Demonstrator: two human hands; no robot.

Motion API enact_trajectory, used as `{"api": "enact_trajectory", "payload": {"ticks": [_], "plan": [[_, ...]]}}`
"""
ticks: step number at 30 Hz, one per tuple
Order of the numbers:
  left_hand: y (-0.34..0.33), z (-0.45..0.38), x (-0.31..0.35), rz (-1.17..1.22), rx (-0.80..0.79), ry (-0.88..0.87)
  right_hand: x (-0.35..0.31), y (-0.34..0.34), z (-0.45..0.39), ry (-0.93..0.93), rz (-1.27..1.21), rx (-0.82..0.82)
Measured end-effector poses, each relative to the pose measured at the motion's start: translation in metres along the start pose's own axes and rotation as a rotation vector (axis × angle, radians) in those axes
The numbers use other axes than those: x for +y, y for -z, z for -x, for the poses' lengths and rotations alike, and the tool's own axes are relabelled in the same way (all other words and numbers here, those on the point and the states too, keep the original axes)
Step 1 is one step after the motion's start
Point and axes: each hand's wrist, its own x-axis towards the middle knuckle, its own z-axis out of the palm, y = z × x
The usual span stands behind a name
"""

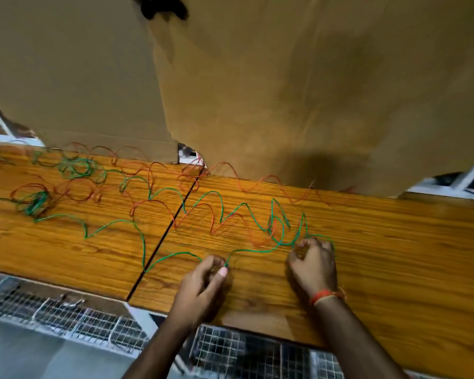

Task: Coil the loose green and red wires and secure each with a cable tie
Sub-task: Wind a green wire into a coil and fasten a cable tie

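Green wire (257,250) ran between both hands on the wooden bench (394,242). The left hand (205,280) pinched it between thumb and fingers near the front edge. The right hand (312,263) had its fingers curled round a small green loop, just to the right. The two hands were near each other but not touching.

From the hands, the green wire went off to the left and far side in big wiggles. Its long way lay across the bench, left to right. So the loose part was on the left hand's side, and that hand was nearer to it. I think the left hand would feed wire over to the loop in the right hand.

Far to the left, the green wire sat in messy bunches. It looked thin and bendy. The red wire (192,212) was thin too, and it wiggled across the bench behind the green one, crossing it in places. No hand touched it. I could not see a cable tie.

Brown cardboard (285,91) stood at the back.
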Motion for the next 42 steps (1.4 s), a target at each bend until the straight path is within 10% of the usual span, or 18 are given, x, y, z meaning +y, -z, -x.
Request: {"api": "enact_trajectory", "payload": {"ticks": [27,37,42], "plan": [[-0.065,0.003,0.021,0.045,-0.165,0.077,0.069,0.044,-0.042,-0.009,-0.474,0.098],[-0.121,0.002,0.063,0.075,-0.438,0.214,0.08,0.063,0.002,0.131,-0.053,-0.155],[-0.084,-0.008,0.058,-0.336,-0.104,0.076,0.072,0.06,0.017,0.128,0.006,-0.087]]}}
